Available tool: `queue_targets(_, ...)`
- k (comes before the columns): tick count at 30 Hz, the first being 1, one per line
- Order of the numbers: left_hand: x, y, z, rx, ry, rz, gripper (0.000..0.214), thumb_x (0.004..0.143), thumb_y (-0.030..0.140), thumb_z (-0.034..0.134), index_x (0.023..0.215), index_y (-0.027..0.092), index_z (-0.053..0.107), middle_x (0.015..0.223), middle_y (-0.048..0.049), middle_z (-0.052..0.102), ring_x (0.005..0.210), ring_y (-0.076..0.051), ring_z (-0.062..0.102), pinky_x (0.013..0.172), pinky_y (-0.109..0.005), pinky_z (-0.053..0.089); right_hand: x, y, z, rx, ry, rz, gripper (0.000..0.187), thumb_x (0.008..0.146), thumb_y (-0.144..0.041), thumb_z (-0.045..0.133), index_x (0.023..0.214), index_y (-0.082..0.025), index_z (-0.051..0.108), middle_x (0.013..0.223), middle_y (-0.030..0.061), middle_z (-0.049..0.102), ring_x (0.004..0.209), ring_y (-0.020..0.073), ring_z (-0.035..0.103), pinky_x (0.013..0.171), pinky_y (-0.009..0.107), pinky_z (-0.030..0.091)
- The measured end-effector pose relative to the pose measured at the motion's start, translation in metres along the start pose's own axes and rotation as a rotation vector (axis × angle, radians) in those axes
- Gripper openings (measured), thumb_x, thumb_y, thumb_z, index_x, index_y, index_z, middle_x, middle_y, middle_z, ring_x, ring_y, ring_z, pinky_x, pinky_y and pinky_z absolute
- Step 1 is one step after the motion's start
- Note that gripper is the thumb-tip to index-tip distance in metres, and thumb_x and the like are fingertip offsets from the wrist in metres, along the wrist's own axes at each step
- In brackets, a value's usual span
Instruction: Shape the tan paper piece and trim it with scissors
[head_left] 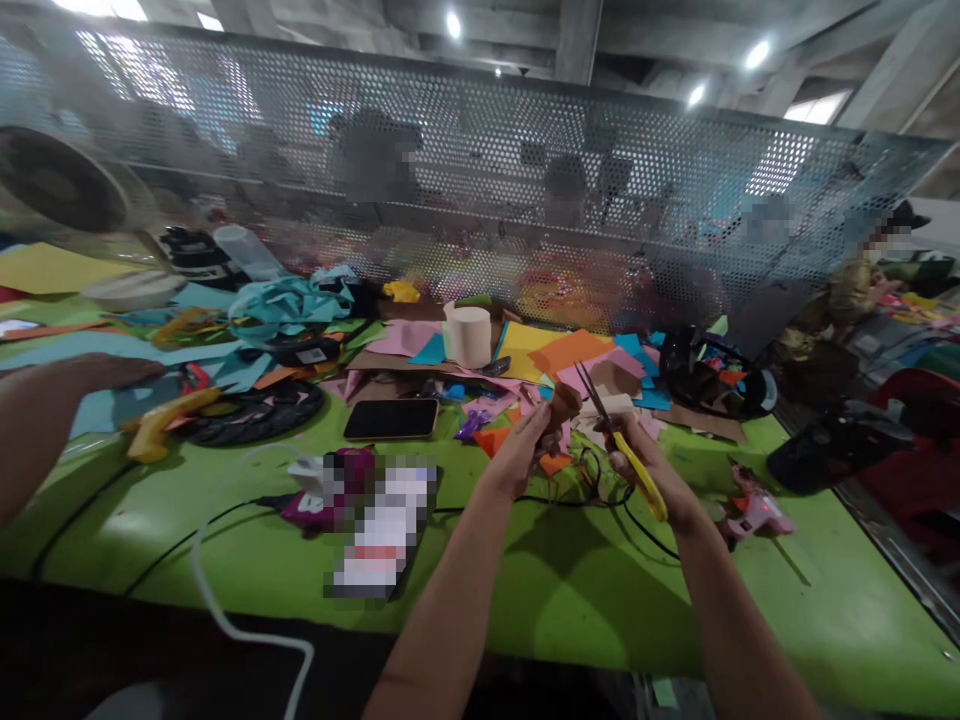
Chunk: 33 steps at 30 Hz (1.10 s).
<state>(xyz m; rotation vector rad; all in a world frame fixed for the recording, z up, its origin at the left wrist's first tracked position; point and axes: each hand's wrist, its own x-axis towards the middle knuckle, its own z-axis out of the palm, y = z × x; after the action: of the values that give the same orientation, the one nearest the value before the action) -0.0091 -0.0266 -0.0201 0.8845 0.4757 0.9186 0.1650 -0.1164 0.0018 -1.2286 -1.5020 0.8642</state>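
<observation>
Nearest to us, a white cable (225,610) curls over the front edge of the green tabletop (585,600). A little further lies a flat packet (382,530), too blurred to read.

Above the middle of the tabletop we see the person's 2 hands. The left hand (521,452) pinches a small brown paper piece (564,400) between thumb and fingertips and holds it up in the air. The right hand (664,478) is closed around the yellow handles of the scissors (619,440). The 2 blades stand apart and point up and to the left, just beside the brown paper piece. We cannot tell if a blade touches it. A thin black cable (600,495) lies on the tabletop under both hands.

To the right of the right hand rests a pink glue gun (754,510). To the left, a black phone (391,418) lies face up. At the far left, another person's arm (45,410) reaches over the tabletop, near a yellow glue gun (161,420).

Behind the hands many coloured paper sheets (570,350) are scattered, and a white roll (471,335) stands upright among them. At the back, a perforated metal screen (480,160) closes off the tabletop.
</observation>
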Motion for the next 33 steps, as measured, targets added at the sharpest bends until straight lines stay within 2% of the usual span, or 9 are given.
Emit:
queue_targets(6, -0.001, -0.0009, 0.0003, 0.022, 0.011, -0.002, 0.048, 0.068, 0.058, 0.074, 0.083, 0.015, 0.057, 0.061, 0.0064, 0.04, 0.052, -0.004, 0.032, 0.049, -0.016, 0.03, -0.0005, -0.0064, 0.0019, -0.049, -0.042, 0.043, 0.051, 0.079, -0.053, 0.065, 0.119, -0.024, 0.054, 0.097, 0.0036, 0.055, 0.088, 0.0205, 0.048, 0.077, 0.03, 0.042)
queue_targets(12, -0.0013, 0.0002, 0.0001, 0.047, 0.006, -0.021, 0.05, 0.068, 0.059, 0.074, 0.085, 0.014, 0.06, 0.061, 0.0065, 0.038, 0.052, -0.004, 0.033, 0.049, -0.017, 0.03, -0.0019, -0.0073, 0.0011, -0.048, -0.054, 0.054, 0.049, 0.08, -0.053, 0.065, 0.118, -0.023, 0.055, 0.088, 0.0012, 0.053, 0.082, 0.0193, 0.047, 0.072, 0.028, 0.04)
queue_targets(15, -0.0018, 0.0013, 0.0006, 0.049, -0.009, -0.013, 0.049, 0.07, 0.058, 0.073, 0.085, 0.014, 0.061, 0.059, 0.0066, 0.037, 0.051, -0.005, 0.032, 0.048, -0.018, 0.028, -0.0021, -0.0072, 0.0011, -0.022, -0.063, 0.06, 0.049, 0.08, -0.052, 0.065, 0.118, -0.023, 0.054, 0.091, 0.0014, 0.053, 0.083, 0.0186, 0.047, 0.072, 0.028, 0.041)
queue_targets(22, -0.0028, 0.0034, 0.0028, 0.024, -0.011, -0.015, 0.053, 0.069, 0.056, 0.075, 0.097, 0.013, 0.064, 0.06, 0.0062, 0.039, 0.052, -0.005, 0.033, 0.048, -0.018, 0.028, -0.0013, -0.0089, 0.0008, -0.015, -0.054, 0.075, 0.047, 0.081, -0.054, 0.062, 0.114, -0.023, 0.055, 0.089, 0.0021, 0.052, 0.083, 0.0191, 0.048, 0.07, 0.028, 0.04)
queue_targets(33, -0.0019, 0.002, 0.0008, -0.009, -0.013, -0.013, 0.047, 0.069, 0.052, 0.076, 0.091, 0.013, 0.063, 0.061, 0.0063, 0.038, 0.052, -0.004, 0.033, 0.048, -0.016, 0.029, -0.0007, -0.0087, -0.0014, 0.009, -0.042, 0.095, 0.047, 0.076, -0.052, 0.068, 0.111, -0.023, 0.058, 0.093, 0.0023, 0.056, 0.082, 0.0186, 0.05, 0.07, 0.028, 0.041)
